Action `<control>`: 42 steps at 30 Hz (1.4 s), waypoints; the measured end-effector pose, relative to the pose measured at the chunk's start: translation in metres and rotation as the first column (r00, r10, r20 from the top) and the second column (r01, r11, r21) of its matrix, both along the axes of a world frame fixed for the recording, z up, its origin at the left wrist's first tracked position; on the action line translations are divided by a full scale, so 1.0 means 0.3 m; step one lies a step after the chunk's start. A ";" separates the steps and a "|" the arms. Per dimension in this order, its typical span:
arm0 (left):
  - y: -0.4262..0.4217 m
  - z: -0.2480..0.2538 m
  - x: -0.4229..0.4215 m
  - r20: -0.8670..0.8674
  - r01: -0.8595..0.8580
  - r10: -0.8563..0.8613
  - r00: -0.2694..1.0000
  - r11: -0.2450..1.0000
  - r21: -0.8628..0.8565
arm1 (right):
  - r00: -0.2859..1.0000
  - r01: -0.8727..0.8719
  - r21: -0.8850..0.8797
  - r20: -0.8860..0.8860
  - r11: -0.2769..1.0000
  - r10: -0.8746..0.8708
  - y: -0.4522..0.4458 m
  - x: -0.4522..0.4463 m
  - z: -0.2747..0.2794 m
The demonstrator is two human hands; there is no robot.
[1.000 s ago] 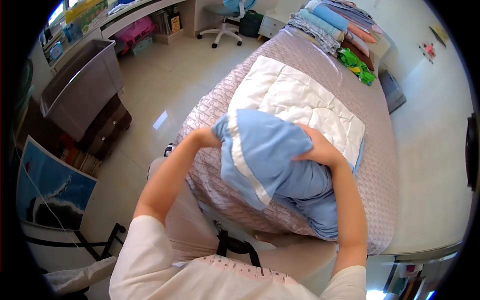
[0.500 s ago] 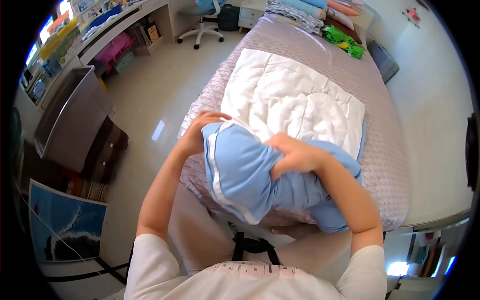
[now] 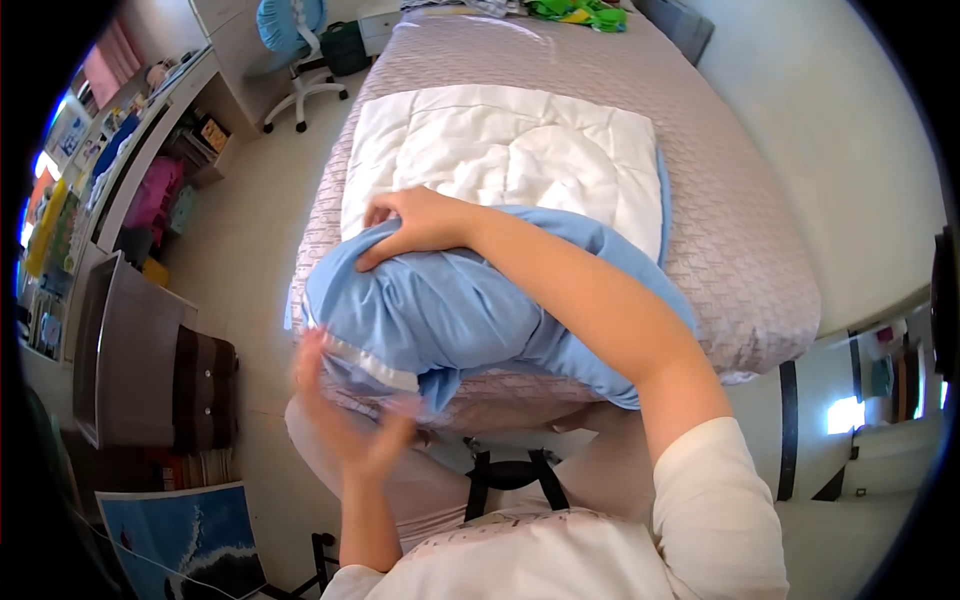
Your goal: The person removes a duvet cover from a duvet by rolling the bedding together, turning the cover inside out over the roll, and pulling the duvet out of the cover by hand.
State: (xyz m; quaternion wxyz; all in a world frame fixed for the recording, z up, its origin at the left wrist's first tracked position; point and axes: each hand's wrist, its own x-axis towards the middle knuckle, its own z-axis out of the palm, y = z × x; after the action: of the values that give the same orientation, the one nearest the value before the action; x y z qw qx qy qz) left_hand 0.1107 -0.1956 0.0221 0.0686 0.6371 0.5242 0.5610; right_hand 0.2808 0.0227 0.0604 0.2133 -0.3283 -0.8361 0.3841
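A white quilt (image 3: 510, 140) lies folded on the bed. Over its near end a light blue duvet cover (image 3: 450, 310) is bunched up, with a white band along its near left edge. My right hand (image 3: 425, 225) reaches across and grips the far left part of the cover, thumb on the near side and fingers over the far side. Blurred by motion, my left hand (image 3: 350, 410) is beside the white-banded edge, its fingers spread and nothing visible in them. Whether its fingertips touch the fabric I cannot tell.
The bed (image 3: 740, 270) has a pinkish quilted spread. Left of it stand a grey bin (image 3: 130, 350), a brown striped box (image 3: 205, 385) and a blue poster (image 3: 185, 535). A desk and a wheeled chair (image 3: 300, 90) are farther back. Green fabric (image 3: 580, 12) lies at the bed's far end.
My right hand has moved left and away from me along the cover. My left hand has come off the quilt's left edge and dropped toward me. The view has shifted.
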 end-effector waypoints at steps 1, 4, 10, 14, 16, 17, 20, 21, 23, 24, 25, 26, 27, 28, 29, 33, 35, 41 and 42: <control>-0.017 0.066 0.093 -0.333 -0.006 -0.037 0.942 0.992 -0.128 | 0.994 0.063 0.211 -0.095 0.976 -0.044 -0.041 0.016 0.026; 0.071 -0.025 0.152 -0.624 -0.325 0.206 0.754 0.942 -0.082 | 0.937 0.343 0.747 -0.311 0.569 -0.156 -0.262 0.123 0.133; 0.127 0.044 0.025 -0.499 -0.170 0.079 0.863 0.975 -0.140 | 0.623 0.485 0.714 0.123 0.505 -0.773 -0.916 0.392 -0.042; 0.136 0.041 -0.009 -0.299 0.030 -0.084 0.951 0.983 -0.179 | 0.329 0.642 0.744 -0.048 0.186 -0.943 -0.943 0.542 -0.268; 0.128 0.024 -0.022 -0.323 -0.016 -0.045 0.945 0.983 -0.182 | 0.307 0.826 0.545 -0.219 0.145 -0.926 -0.927 0.579 -0.254; 0.135 0.013 -0.033 -0.335 -0.044 -0.006 0.942 0.989 -0.142 | 0.375 0.834 0.502 -0.209 0.230 -0.903 -0.905 0.625 -0.222; 0.192 -0.005 -0.199 -0.301 0.091 -0.129 0.945 0.986 -0.138 | 0.483 0.842 0.368 -0.188 0.394 -0.855 -0.828 0.819 -0.138; 0.200 0.012 -0.231 -0.243 0.113 -0.148 0.959 0.982 -0.152 | 0.523 0.840 0.271 -0.172 0.470 -0.835 -0.809 0.868 -0.118; 0.227 -0.027 -0.328 -0.049 0.227 -0.245 0.968 0.945 -0.234 | 0.578 0.809 0.263 -0.198 0.525 -0.791 -0.770 0.913 -0.075; 0.230 -0.052 -0.373 0.037 0.286 -0.287 0.957 0.919 -0.271 | 0.632 0.772 0.249 -0.215 0.584 -0.744 -0.763 0.922 -0.069; 0.243 -0.115 -0.410 0.052 0.301 -0.298 0.953 0.922 -0.243 | 0.632 0.773 0.242 -0.218 0.587 -0.743 -0.757 0.924 -0.098; 0.257 -0.185 -0.435 0.068 0.317 -0.310 0.948 0.925 -0.211 | 0.631 0.775 0.205 -0.219 0.598 -0.744 -0.743 0.926 -0.144; 0.250 -0.206 -0.424 0.054 0.297 -0.293 0.955 0.933 -0.203 | 0.634 0.773 0.170 -0.216 0.611 -0.743 -0.732 0.923 -0.160; 0.226 -0.223 -0.415 0.057 0.291 -0.286 0.957 0.935 -0.200 | 0.640 0.768 0.174 -0.215 0.616 -0.738 -0.736 0.919 -0.155; 0.188 -0.202 -0.344 -0.009 0.122 -0.123 0.992 0.991 -0.050 | 0.638 0.768 0.212 -0.181 0.604 -0.748 -0.752 0.895 -0.130; -0.040 -0.308 -0.001 -0.160 -0.345 0.493 0.855 0.772 0.533 | 0.533 0.657 0.564 0.122 0.500 -0.837 -0.827 0.787 -0.044; -0.099 -0.222 0.193 -0.596 0.390 -0.072 0.800 0.818 0.424 | 0.527 0.660 0.548 0.150 0.514 -0.837 -0.835 0.734 -0.021; -0.007 -0.218 0.425 -0.234 0.293 -0.344 0.909 0.928 -0.229 | 0.623 0.437 0.563 0.373 0.701 -0.688 -0.813 0.620 0.096; -0.001 -0.222 0.427 -0.235 0.290 -0.340 0.911 0.931 -0.221 | 0.738 0.378 0.502 0.344 0.778 -0.580 -0.795 0.585 0.113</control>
State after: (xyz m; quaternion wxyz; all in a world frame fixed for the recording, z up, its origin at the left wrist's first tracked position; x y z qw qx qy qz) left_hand 0.2387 -0.1957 -0.0444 0.1440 0.7748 0.4673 0.4007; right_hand 0.4564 -0.2160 0.0943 0.1546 -0.5707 -0.8054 0.0411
